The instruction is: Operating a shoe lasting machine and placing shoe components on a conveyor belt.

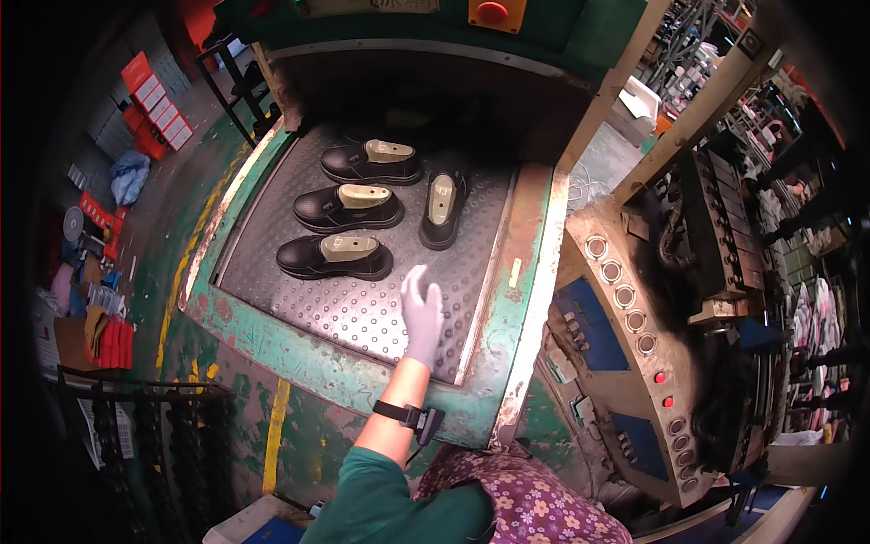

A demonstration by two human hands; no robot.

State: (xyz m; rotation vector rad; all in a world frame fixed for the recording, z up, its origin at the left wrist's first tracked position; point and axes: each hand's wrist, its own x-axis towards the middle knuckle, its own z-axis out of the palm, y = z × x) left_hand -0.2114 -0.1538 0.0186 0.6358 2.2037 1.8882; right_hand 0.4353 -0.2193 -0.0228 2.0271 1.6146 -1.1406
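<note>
My left hand (422,317), in a white glove, hovers over the bare front part of a studded metal plate (349,317). Its fingers are apart with nothing between them, just below a black shoe (443,213) that points toward me. To the left, three more black shoes lie in a column, toes to the left: a near one (333,257), a middle one (348,208) and a far one (372,161). Each shoe has a pale shoe last inside. A black strap with a small device (412,417) circles my left wrist. My right hand is out of view.
The plate sits in a worn green machine frame (263,343) with a dark opening behind. A red button (492,13) is above it. To the right stands a control panel (625,299) with round dials and red buttons. A black rack (172,426) is at lower left.
</note>
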